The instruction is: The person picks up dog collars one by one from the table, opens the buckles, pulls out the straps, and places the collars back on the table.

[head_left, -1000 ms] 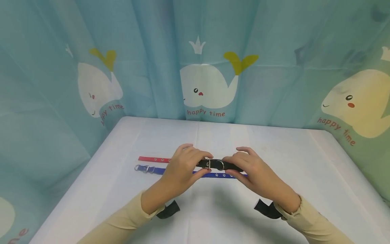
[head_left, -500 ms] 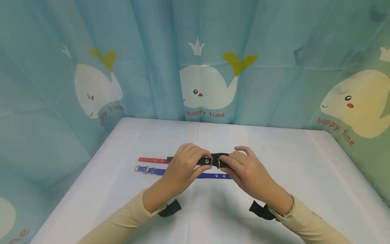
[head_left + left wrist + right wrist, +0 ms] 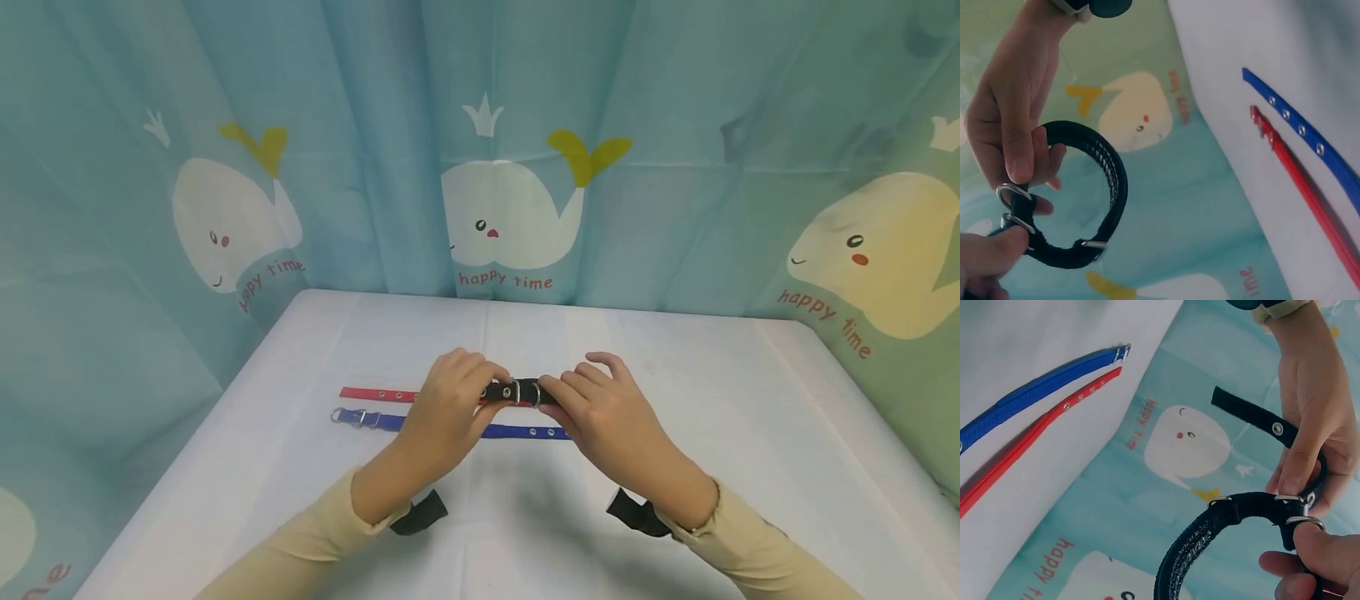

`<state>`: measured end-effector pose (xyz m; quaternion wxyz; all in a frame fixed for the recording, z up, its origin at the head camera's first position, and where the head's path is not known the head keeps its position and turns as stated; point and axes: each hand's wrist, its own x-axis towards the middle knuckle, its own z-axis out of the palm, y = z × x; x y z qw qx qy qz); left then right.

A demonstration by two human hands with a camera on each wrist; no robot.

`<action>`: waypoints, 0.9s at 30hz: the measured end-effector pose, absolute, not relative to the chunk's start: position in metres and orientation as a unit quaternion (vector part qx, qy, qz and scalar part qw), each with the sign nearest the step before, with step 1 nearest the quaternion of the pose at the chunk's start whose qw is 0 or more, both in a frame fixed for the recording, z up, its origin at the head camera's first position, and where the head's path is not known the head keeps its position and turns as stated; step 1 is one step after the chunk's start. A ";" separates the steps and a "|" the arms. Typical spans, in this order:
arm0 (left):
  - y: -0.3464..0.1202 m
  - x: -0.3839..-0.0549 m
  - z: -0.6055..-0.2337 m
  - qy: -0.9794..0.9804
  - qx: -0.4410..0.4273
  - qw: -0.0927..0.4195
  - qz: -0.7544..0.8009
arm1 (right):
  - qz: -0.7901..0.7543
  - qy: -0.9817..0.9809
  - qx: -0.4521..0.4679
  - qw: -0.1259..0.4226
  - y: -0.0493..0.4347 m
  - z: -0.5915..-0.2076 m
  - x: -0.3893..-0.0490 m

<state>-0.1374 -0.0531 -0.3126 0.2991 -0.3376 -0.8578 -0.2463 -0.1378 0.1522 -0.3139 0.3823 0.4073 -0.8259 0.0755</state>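
Note:
A black collar (image 3: 527,391) with metal eyelets is held above the table between both hands, bent into a loop (image 3: 1121,181). My left hand (image 3: 450,404) pinches its strap beside the buckle (image 3: 1291,499), thumb on top. A tail of the strap with an eyelet (image 3: 1277,429) sticks out past the left fingers. My right hand (image 3: 603,408) pinches the collar by the D-ring (image 3: 1013,194), close to the buckle. The strap passes at the buckle, but whether the prong sits in an eyelet I cannot tell.
A red collar (image 3: 1310,181) and a blue collar (image 3: 1054,381) lie roughly parallel on the white table (image 3: 675,358), beyond and below the hands. Black bands (image 3: 420,512) hang at the wrists. A light-blue curtain (image 3: 360,208) printed with whales stands behind the table.
My right hand has shifted left toward the left hand, and its grip has moved close beside the D-ring. A section of strap with an eyelet now shows left of the buckle. The other collars have stayed put.

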 end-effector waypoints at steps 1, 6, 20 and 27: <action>-0.053 -0.138 -0.313 -0.855 -0.344 0.302 -0.243 | 0.073 -0.827 0.407 0.380 0.152 -0.314 -0.138; -0.052 -0.137 -0.312 -0.843 -0.370 0.324 -0.219 | 0.071 -0.831 0.413 0.367 0.151 -0.316 -0.140; -0.052 -0.137 -0.310 -0.884 -0.320 0.288 -0.182 | 0.146 -0.814 0.429 0.364 0.153 -0.316 -0.138; -0.052 -0.134 -0.311 -0.866 -0.358 0.288 -0.195 | 0.187 -0.807 0.438 0.349 0.153 -0.318 -0.137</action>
